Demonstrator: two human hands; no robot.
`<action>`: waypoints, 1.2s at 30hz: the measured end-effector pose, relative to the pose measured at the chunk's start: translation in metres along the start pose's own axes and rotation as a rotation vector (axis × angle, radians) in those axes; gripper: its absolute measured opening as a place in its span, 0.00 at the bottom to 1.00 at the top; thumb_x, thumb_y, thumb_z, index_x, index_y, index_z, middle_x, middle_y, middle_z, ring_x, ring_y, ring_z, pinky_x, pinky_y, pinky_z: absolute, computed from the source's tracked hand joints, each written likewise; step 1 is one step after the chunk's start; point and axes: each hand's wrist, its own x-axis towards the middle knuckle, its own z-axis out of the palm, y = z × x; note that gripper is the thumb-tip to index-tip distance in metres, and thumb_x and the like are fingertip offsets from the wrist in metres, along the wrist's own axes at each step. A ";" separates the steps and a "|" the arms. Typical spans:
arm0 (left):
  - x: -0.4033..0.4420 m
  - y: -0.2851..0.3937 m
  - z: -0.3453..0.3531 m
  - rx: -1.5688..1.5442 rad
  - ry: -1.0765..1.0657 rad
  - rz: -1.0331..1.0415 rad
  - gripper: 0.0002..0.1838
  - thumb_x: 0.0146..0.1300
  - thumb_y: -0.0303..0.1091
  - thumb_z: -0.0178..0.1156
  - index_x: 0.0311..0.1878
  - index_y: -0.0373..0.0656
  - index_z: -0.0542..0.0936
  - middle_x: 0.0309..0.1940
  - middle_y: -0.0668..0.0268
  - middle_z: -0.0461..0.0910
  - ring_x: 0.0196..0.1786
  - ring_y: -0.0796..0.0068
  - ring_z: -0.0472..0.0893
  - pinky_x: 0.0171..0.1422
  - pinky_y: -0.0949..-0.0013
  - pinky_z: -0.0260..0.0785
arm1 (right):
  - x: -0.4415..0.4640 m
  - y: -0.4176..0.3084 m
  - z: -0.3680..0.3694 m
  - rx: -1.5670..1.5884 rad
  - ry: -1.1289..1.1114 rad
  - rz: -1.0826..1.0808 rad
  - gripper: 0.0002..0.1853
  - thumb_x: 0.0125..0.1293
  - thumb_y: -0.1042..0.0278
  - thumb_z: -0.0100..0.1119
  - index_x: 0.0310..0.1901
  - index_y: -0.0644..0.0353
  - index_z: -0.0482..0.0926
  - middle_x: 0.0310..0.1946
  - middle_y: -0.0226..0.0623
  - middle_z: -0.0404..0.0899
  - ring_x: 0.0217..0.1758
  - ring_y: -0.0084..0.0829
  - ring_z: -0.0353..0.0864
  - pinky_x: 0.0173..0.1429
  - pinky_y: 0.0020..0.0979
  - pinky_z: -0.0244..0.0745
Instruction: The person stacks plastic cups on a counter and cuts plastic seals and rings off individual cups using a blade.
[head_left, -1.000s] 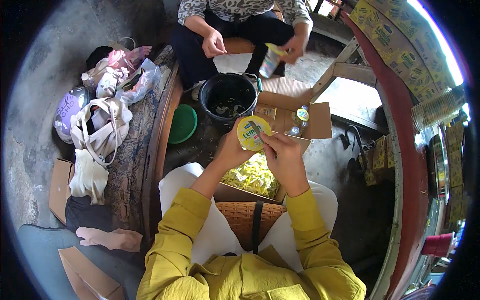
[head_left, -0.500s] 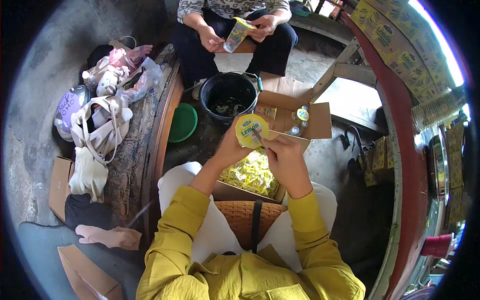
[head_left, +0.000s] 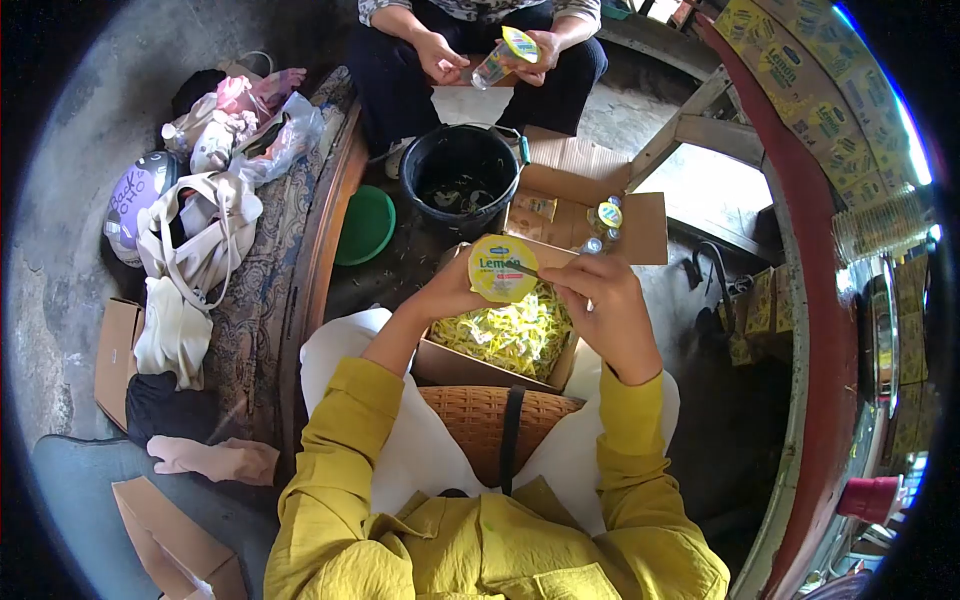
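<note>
My left hand is wrapped round a plastic cup whose yellow printed lid, marked "Lemon", faces up at me. The cup's body is mostly hidden under the lid. In my closed right hand is a thin grey blade-like tool, its tip lying over the lid; its exact kind is unclear. Below both hands stands a cardboard box with a heap of yellow-green strips in it.
Beyond are a black bucket, a green lid and an open carton with small cups. Opposite, another person's hands hold a similar cup. Bags lie on the left bench; a wooden frame stands right.
My right hand has moved right and slightly down, and the tool now lies flatter across the lid. The other person's cup has shifted right and tilted more.
</note>
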 end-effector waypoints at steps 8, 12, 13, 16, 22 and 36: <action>-0.005 -0.001 0.002 0.003 -0.091 -0.124 0.41 0.36 0.25 0.73 0.58 0.43 0.64 0.51 0.66 0.72 0.53 0.76 0.71 0.59 0.69 0.65 | 0.001 0.008 0.013 -0.044 0.006 -0.126 0.14 0.44 0.80 0.61 0.33 0.52 0.83 0.25 0.31 0.77 0.29 0.31 0.73 0.43 0.30 0.63; -0.005 0.000 0.001 0.058 -0.119 -0.127 0.43 0.35 0.24 0.74 0.58 0.43 0.63 0.52 0.66 0.71 0.54 0.76 0.70 0.60 0.69 0.64 | 0.001 0.007 0.016 -0.036 0.005 -0.130 0.15 0.41 0.81 0.61 0.33 0.53 0.83 0.26 0.31 0.77 0.30 0.31 0.73 0.43 0.30 0.63; -0.005 0.000 0.001 0.058 -0.127 -0.130 0.43 0.35 0.24 0.74 0.58 0.42 0.63 0.52 0.66 0.71 0.54 0.76 0.70 0.60 0.69 0.64 | 0.001 0.007 0.016 -0.036 0.000 -0.130 0.15 0.41 0.81 0.61 0.33 0.53 0.83 0.26 0.31 0.77 0.30 0.31 0.73 0.43 0.30 0.63; -0.004 0.003 0.002 0.046 -0.155 -0.141 0.43 0.35 0.25 0.74 0.58 0.42 0.63 0.51 0.66 0.71 0.54 0.76 0.70 0.59 0.70 0.64 | 0.000 0.006 0.015 -0.053 -0.056 -0.094 0.14 0.43 0.79 0.58 0.34 0.53 0.82 0.27 0.32 0.77 0.34 0.32 0.75 0.48 0.33 0.65; -0.005 0.012 0.005 0.061 -0.204 -0.127 0.42 0.37 0.25 0.73 0.58 0.42 0.62 0.51 0.67 0.71 0.53 0.78 0.70 0.58 0.71 0.64 | 0.001 0.003 0.017 -0.076 -0.105 -0.076 0.13 0.45 0.78 0.55 0.33 0.53 0.82 0.27 0.32 0.77 0.33 0.33 0.75 0.50 0.34 0.66; -0.004 0.011 0.005 0.074 -0.181 -0.132 0.40 0.38 0.25 0.72 0.57 0.41 0.64 0.50 0.66 0.72 0.52 0.77 0.71 0.57 0.71 0.65 | 0.000 0.003 0.016 -0.128 -0.153 -0.038 0.11 0.47 0.77 0.54 0.31 0.51 0.83 0.28 0.30 0.77 0.35 0.31 0.76 0.51 0.36 0.63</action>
